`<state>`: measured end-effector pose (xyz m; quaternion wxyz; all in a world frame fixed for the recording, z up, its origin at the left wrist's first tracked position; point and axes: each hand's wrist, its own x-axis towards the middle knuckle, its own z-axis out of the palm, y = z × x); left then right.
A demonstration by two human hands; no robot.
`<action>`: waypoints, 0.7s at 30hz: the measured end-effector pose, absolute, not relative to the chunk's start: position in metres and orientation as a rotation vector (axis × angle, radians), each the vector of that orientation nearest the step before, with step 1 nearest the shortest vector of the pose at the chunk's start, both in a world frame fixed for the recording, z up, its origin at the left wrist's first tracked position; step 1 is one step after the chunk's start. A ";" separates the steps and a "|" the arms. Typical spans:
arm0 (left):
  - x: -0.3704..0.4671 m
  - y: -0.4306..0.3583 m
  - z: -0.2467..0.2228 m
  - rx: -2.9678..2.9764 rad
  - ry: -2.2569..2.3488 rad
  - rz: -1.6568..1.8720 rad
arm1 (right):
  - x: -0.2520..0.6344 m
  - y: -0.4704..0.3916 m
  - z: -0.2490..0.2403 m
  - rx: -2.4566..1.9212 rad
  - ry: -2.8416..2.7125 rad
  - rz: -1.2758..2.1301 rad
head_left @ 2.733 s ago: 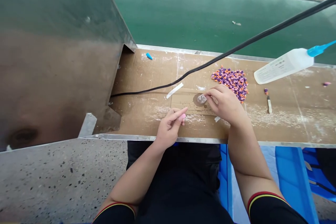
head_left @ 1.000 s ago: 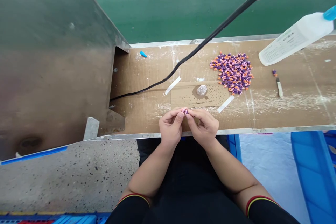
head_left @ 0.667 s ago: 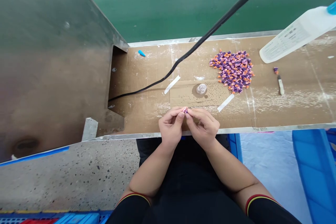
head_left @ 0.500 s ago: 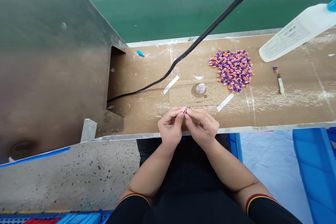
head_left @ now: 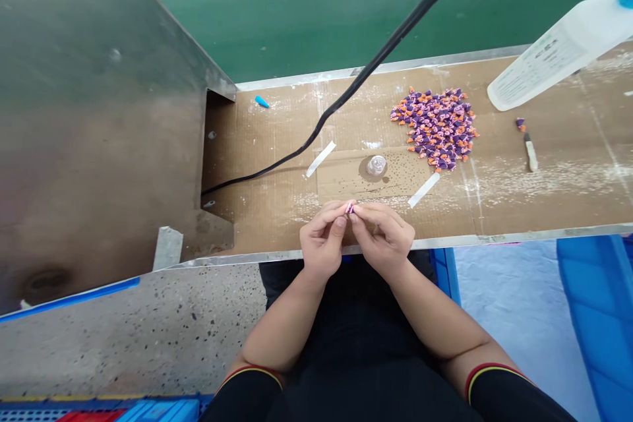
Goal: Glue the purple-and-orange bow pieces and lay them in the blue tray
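Note:
Between my fingertips is a small purple and pink piece (head_left: 350, 208), mostly covered by the fingers, so its exact kind is hidden. My left hand (head_left: 323, 237) pinches it from one side with thumb and forefinger. From the other side my right hand (head_left: 383, 237) pinches it the same way. Just beyond the hands stands a small clear round cup (head_left: 376, 165) on a wet-spotted cardboard piece (head_left: 336, 178). Farther right lies a pile of small purple, pink and orange pieces (head_left: 438, 125).
A black cable (head_left: 341, 99) crosses above the cardboard-covered bench (head_left: 499, 198). At the right are a tilted white bottle (head_left: 548, 53), a single purple-orange piece (head_left: 520, 124) and a small white-handled tool (head_left: 531, 153). A blue cone-shaped tip (head_left: 262, 101) lies left, near a metal panel (head_left: 109, 145).
The view has shifted slightly. Both hands stay together at the bench edge, and a little more of the purple and pink piece shows between the fingertips.

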<state>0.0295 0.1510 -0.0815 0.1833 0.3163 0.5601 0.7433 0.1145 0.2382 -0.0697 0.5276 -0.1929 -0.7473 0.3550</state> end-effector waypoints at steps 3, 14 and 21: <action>0.030 0.150 -0.080 0.856 1.579 2.085 | 0.116 0.238 -0.071 -0.480 -1.794 0.850; 0.031 0.156 -0.086 0.440 1.448 2.192 | 0.129 0.255 -0.072 -0.512 -1.898 0.836; 0.034 0.155 -0.080 0.492 1.402 2.319 | 0.152 0.305 -0.067 -0.279 -2.439 0.624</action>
